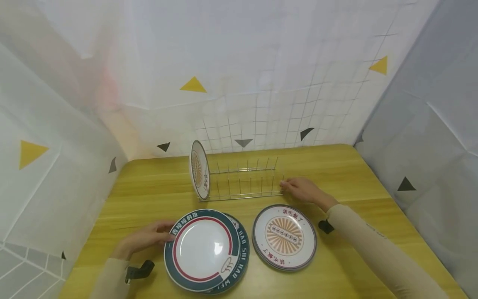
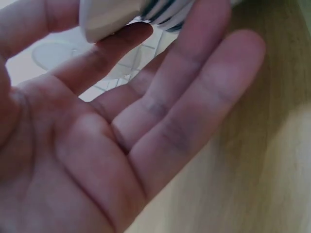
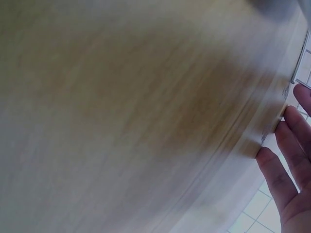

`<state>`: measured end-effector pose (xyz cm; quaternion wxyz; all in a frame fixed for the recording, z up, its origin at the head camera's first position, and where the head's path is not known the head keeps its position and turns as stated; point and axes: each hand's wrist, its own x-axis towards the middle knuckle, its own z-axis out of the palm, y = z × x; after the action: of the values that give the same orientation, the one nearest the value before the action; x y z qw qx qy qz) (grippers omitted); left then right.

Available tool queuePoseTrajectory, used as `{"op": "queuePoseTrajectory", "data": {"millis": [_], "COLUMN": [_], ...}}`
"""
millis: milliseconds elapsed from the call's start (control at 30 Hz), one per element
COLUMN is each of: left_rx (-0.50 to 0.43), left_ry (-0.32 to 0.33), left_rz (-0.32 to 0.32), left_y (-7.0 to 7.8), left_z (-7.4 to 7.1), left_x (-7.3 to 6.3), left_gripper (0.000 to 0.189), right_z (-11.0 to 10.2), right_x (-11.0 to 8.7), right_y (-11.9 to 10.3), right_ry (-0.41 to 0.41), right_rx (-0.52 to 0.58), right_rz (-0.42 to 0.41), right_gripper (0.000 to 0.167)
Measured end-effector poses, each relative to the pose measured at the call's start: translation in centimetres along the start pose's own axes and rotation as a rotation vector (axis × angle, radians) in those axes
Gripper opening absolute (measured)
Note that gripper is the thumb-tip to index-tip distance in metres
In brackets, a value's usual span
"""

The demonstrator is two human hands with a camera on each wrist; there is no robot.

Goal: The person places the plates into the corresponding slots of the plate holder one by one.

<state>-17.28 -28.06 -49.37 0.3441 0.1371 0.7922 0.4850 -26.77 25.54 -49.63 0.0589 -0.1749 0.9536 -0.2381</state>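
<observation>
My left hand (image 1: 147,238) pinches the left rim of a green-rimmed plate (image 1: 203,249) with a red ring. In the left wrist view, thumb and forefinger hold its pale edge (image 2: 104,22), and the other fingers spread below. Under it, offset to the right, lies another green-rimmed plate (image 1: 242,253). My right hand (image 1: 304,190) holds the right end of a wire dish rack (image 1: 242,196); in the right wrist view, a fingertip (image 3: 301,94) meets the wire corner and other fingertips touch the table. A white plate with an orange sunburst (image 1: 199,170) stands upright at the rack's left end.
Right of the green-rimmed plates lies a stack of white sunburst plates (image 1: 284,237), in front of the rack. The wooden table (image 1: 157,178) meets white sheeting (image 1: 231,54) at the back and sides. Straps with black mounts (image 1: 140,270) sit at the wrists.
</observation>
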Motion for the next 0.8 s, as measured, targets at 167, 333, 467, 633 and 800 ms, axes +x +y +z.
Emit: {"op": "queuePoseTrajectory", "data": {"millis": [167,333,467,633,800], "left_rx": [-0.014,-0.095,-0.185,-0.326,-0.489], "left_ry": [0.017,-0.017,-0.059,-0.12,-0.181], "left_rz": [-0.011,0.019,0.063,0.138,0.204], "left_y": [-0.5,-0.8,-1.1,-2.0,-2.8], "left_z": [-0.2,-0.4,-0.7,-1.1,-1.4], "left_x": [-1.0,-1.6,-1.9,-2.1,-2.6], "left_gripper": [0.057,0.064,0.067,0.064,0.05], "right_z": [0.0,0.0,0.1,0.0,0.1], "right_x": [0.2,0.2,0.2,0.1,0.1], "right_y": [0.1,0.0,0.0,0.1,0.1], "right_ry": [-0.002,0.003,0.007,0.008,0.005], "right_rx": [-0.001,-0.003,-0.007,-0.002,0.009], "right_rz": [-0.009,-0.005,-0.008,-0.008,0.009], "right_gripper": [0.043,0.044,0.043,0.042,0.041]}}
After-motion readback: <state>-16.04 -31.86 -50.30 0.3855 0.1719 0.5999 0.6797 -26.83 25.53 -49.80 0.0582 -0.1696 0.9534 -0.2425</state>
